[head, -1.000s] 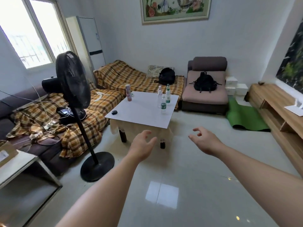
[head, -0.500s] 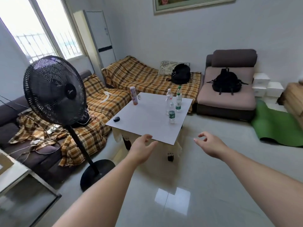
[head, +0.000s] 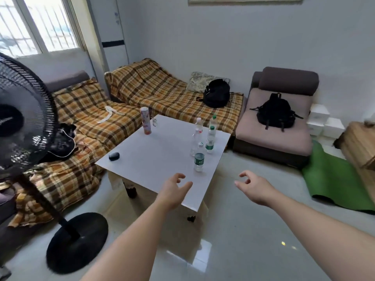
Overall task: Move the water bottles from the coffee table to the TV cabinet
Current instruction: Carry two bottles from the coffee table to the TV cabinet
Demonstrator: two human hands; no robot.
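Neither hand is gripping anything: the left hand [head: 174, 191] and the right hand [head: 251, 187] are both reaching forward with fingers loosely spread and curled, empty, at the near edge of the coffee table [head: 162, 157].

Four water bottles are standing on the right part of the white tabletop, all upright, caps pointing up, long axes vertical. Lying just beyond and slightly right of the left hand's fingertips is the nearest bottle [head: 199, 158], with a green label; that hand is hovering over the table's near corner, clearly nearer to it than the right hand, which is hanging over the floor off the table's right side. Farther back are standing a clear bottle with a red label [head: 196, 136], a taller green-labelled bottle [head: 210, 139] and a green-capped bottle [head: 213, 121], bunched close together.

A pink canister [head: 145, 123] is sitting at the far left of the tabletop, and a small dark object [head: 114, 156] near the left edge. At the right edge of view a wooden unit [head: 359, 145] is showing, probably the TV cabinet, well apart from the table.
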